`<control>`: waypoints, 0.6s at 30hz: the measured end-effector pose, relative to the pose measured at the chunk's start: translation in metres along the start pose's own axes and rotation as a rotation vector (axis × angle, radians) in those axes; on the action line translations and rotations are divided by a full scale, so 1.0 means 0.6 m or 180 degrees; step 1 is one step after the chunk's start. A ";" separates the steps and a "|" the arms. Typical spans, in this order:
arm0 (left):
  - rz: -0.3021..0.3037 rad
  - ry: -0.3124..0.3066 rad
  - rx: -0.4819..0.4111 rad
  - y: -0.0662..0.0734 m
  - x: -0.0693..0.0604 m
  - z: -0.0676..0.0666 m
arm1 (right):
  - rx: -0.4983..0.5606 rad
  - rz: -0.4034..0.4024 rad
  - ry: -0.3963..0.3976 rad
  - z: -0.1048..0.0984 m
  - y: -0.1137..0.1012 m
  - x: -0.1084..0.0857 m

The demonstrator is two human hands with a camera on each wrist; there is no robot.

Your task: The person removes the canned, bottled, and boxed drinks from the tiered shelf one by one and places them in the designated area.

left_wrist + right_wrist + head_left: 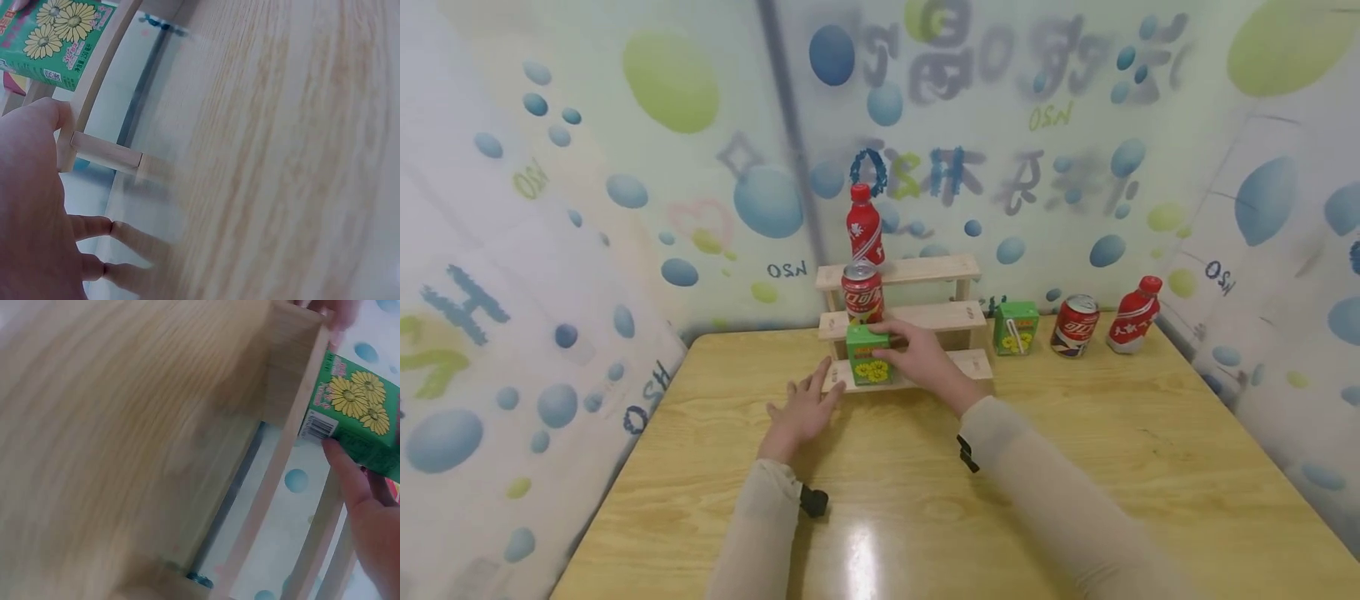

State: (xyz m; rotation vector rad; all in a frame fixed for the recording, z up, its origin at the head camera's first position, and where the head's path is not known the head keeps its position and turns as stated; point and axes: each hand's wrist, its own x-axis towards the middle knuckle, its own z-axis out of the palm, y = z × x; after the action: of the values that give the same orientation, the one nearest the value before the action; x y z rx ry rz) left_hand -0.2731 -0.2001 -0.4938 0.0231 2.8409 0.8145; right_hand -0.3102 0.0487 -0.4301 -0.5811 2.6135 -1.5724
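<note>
3-tier rack [936,315] on table [917,483], dotted wall [715,158] behind.

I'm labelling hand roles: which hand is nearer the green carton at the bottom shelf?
Right. The right hand holds the green carton; the left hand is apart from it, at the left end of the bottom shelf.

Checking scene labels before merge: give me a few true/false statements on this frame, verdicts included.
1. The right hand pinches a green carton at the lowest step of the wooden rack. True.
2. Both hands grip that carton. False: the left hand is off it, by the rack's left end.
3. A red bottle stands on the rack's top step. True.
4. The rack's middle step is empty. False: a red can stands upright on it.
5. A second carton, second can and second bottle are right of the rack. True.
</note>
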 end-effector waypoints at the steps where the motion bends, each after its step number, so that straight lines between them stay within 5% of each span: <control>1: -0.0004 0.0002 0.0005 0.000 -0.001 0.000 | 0.0043 0.0016 0.0042 0.003 0.000 0.000; 18: -0.0004 -0.0009 -0.0016 -0.001 0.000 -0.003 | 0.0215 -0.0032 0.0445 0.020 -0.012 -0.027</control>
State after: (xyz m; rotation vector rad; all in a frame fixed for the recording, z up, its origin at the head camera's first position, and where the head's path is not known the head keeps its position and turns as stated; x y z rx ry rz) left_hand -0.2731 -0.2014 -0.4927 0.0217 2.8361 0.8205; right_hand -0.2906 0.0409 -0.4324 -0.4983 2.6456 -1.7575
